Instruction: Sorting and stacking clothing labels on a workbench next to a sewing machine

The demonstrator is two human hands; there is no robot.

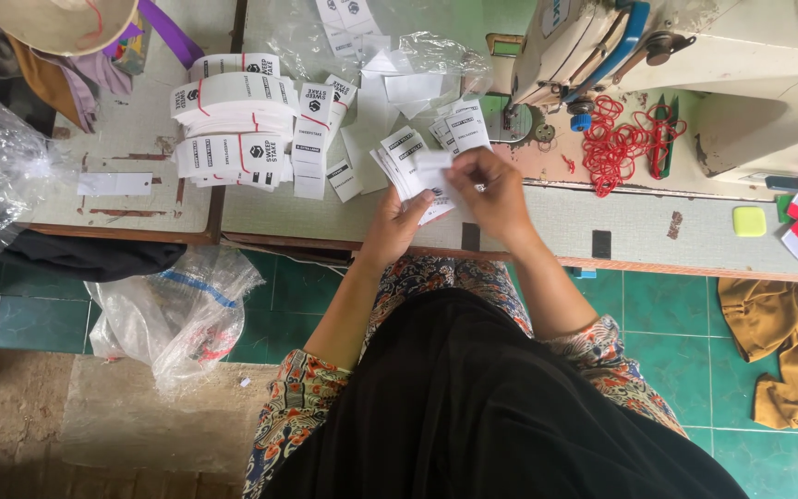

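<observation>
My left hand (397, 225) grips a fanned stack of white paper tags (404, 159) with black print, held over the table's front edge. My right hand (491, 189) pinches one white tag (436, 172) at the top of that stack, fingers closed on it. Bundles of the same tags (233, 120), tied with red bands, are piled on the table to the left of my hands. More loose tags (459, 127) lie just behind my hands.
A cream sewing machine (695, 65) stands at the back right, with red elastic bands (625, 139) beside it. Clear plastic bags (182, 314) lie on the green tiled floor at left. A brown cloth (782, 337) lies on the floor at right.
</observation>
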